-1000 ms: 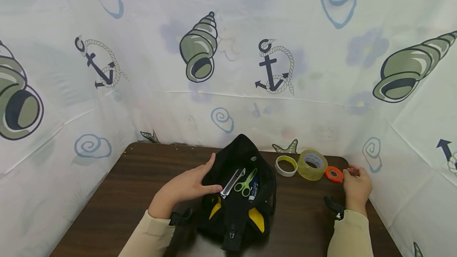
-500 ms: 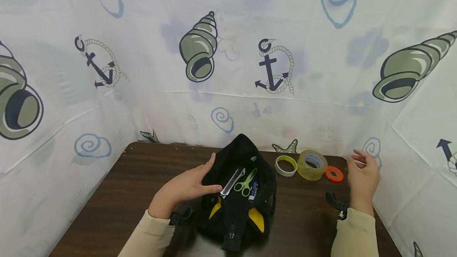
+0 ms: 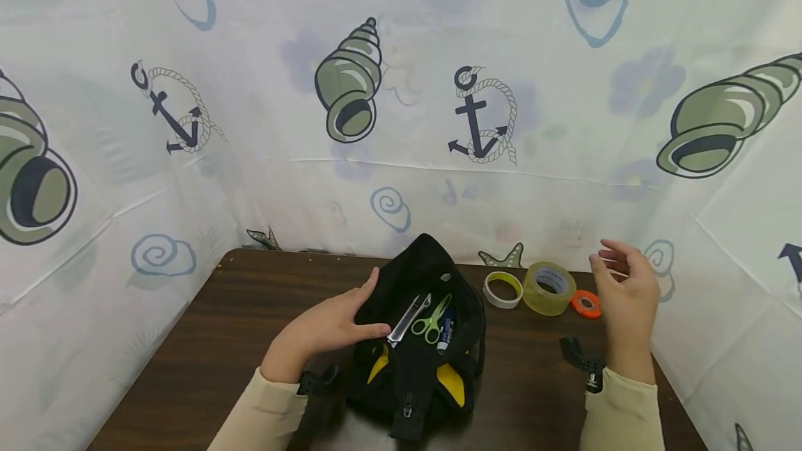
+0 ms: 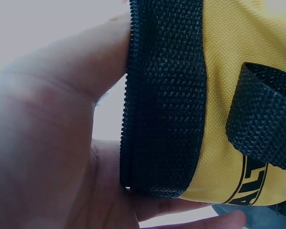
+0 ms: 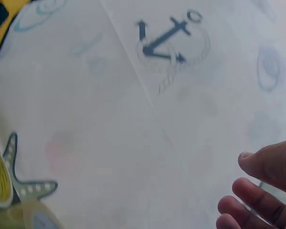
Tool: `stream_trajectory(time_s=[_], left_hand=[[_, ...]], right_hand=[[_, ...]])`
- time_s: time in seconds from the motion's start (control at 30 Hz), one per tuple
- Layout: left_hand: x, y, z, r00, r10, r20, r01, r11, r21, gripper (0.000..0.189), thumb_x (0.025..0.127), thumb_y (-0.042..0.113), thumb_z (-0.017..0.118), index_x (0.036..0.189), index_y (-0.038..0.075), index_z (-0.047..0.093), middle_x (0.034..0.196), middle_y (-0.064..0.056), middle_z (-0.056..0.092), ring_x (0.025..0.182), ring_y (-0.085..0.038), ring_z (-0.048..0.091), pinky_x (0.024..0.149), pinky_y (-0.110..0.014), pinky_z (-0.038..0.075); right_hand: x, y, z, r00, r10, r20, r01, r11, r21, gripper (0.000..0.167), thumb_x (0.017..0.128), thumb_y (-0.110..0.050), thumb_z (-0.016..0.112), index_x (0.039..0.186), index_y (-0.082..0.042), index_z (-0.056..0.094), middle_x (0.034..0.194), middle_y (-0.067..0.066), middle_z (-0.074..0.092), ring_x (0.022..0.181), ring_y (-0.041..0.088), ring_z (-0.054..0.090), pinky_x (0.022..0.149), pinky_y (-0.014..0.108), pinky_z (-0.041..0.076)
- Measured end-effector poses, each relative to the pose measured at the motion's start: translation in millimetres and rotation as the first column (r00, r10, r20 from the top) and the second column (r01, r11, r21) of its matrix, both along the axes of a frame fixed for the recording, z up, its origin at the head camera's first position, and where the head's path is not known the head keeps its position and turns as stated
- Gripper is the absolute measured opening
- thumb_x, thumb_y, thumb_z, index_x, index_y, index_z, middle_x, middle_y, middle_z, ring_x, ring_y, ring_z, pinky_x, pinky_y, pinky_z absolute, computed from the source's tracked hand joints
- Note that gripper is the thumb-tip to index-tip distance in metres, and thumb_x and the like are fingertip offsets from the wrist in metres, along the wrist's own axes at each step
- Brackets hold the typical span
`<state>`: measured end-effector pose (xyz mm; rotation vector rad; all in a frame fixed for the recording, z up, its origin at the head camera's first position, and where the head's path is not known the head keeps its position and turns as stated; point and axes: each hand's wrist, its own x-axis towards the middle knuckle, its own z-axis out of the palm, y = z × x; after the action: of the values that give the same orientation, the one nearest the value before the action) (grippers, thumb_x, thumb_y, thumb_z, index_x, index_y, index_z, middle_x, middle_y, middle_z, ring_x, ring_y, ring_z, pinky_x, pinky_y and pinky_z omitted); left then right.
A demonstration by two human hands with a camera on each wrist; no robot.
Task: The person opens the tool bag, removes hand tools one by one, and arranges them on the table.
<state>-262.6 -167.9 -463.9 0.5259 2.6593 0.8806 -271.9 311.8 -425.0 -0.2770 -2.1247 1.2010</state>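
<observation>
A black and yellow zip-top bag (image 3: 420, 374) stands gaping on the table, printed lettering on its yellow side in the left wrist view. Inside lie a utility knife (image 3: 409, 319), green-handled scissors (image 3: 431, 322) and a small blue-and-white tube (image 3: 445, 335). My left hand (image 3: 328, 326) holds the bag's left rim, thumb over the edge and fingers along the outside. My right hand (image 3: 629, 298) is raised over the table's far right corner, fingers loosely bent, with nothing in it. Just left of it is a roll of orange tape (image 3: 586, 304).
A roll of wide clear packing tape (image 3: 537, 298) and a white tape roll with a yellow inside (image 3: 493, 299) stand between the bag and the orange tape. A shell-and-anchor printed curtain (image 3: 282, 179) walls in the brown table (image 3: 207, 339) behind and at both sides.
My right hand first moved right, away from the orange tape, then rose and came back slightly left with its fingers loosening. The left hand and the bag have stayed in place.
</observation>
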Motion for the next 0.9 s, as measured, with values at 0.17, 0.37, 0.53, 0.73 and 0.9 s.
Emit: stream_trajectory(time_s=[0.17, 0.37, 0.53, 0.73, 0.9], left_hand=[[-0.5, -1.6, -0.3, 1.000, 0.005, -0.006, -0.005, 1.000, -0.002, 0.111, 0.095, 0.078, 0.066, 0.176, 0.037, 0.002, 0.181, -0.001, 0.025, 0.165, -0.033, 0.036, 0.130, -0.064, 0.034], [-0.1, -3.1, 1.2, 1.000, 0.012, -0.007, -0.012, 1.000, -0.012, 0.111, 0.095, 0.078, 0.066, 0.176, 0.037, 0.002, 0.182, -0.001, 0.025, 0.165, -0.032, 0.035, 0.131, -0.063, 0.034], [0.8, -4.3, 3.0, 1.000, 0.014, -0.009, -0.014, 1.000, -0.012, 0.111, 0.095, 0.078, 0.066, 0.176, 0.037, 0.002, 0.182, 0.000, 0.025, 0.166, -0.032, 0.035, 0.131, -0.063, 0.034], [0.6, -2.2, 2.9, 1.000, 0.003, -0.005, -0.003, 1.000, -0.001, 0.111, 0.096, 0.077, 0.066, 0.176, 0.036, 0.002, 0.182, -0.001, 0.024, 0.166, -0.032, 0.034, 0.131, -0.062, 0.034], [-0.5, -0.4, 0.2, 1.000, -0.006, 0.000, 0.006, 1.000, -0.003, 0.112, 0.095, 0.078, 0.066, 0.176, 0.036, 0.001, 0.182, 0.001, 0.023, 0.166, -0.030, 0.033, 0.132, -0.061, 0.034]], right_hand=[[-2.2, -23, 1.3, 0.994, 0.097, -0.047, -0.095, 0.994, 0.046, 0.035, 0.103, -0.020, 0.077, 0.138, -0.016, 0.075, 0.123, 0.010, 0.072, 0.099, -0.007, 0.061, 0.086, 0.008, 0.048], [-4.9, -52, 1.7, 0.975, 0.208, -0.078, -0.200, 0.975, 0.096, 0.034, 0.102, -0.015, 0.078, 0.136, -0.012, 0.075, 0.120, 0.010, 0.072, 0.099, -0.007, 0.062, 0.084, 0.009, 0.050], [-2.4, -72, 3.6, 0.962, 0.265, -0.060, -0.255, 0.957, 0.141, 0.034, 0.102, -0.014, 0.079, 0.136, -0.013, 0.075, 0.121, 0.008, 0.071, 0.101, 0.004, 0.066, 0.085, 0.010, 0.052], [7.3, -90, 5.9, 0.940, 0.338, -0.052, -0.322, 0.926, 0.198, 0.035, 0.101, -0.011, 0.079, 0.136, -0.015, 0.074, 0.121, 0.007, 0.070, 0.105, 0.022, 0.069, 0.088, 0.012, 0.054], [16.5, -110, 9.8, 0.873, 0.488, 0.002, -0.473, 0.846, 0.246, 0.037, 0.101, -0.011, 0.080, 0.138, -0.012, 0.072, 0.122, 0.010, 0.070, 0.107, 0.026, 0.071, 0.091, 0.011, 0.054]])
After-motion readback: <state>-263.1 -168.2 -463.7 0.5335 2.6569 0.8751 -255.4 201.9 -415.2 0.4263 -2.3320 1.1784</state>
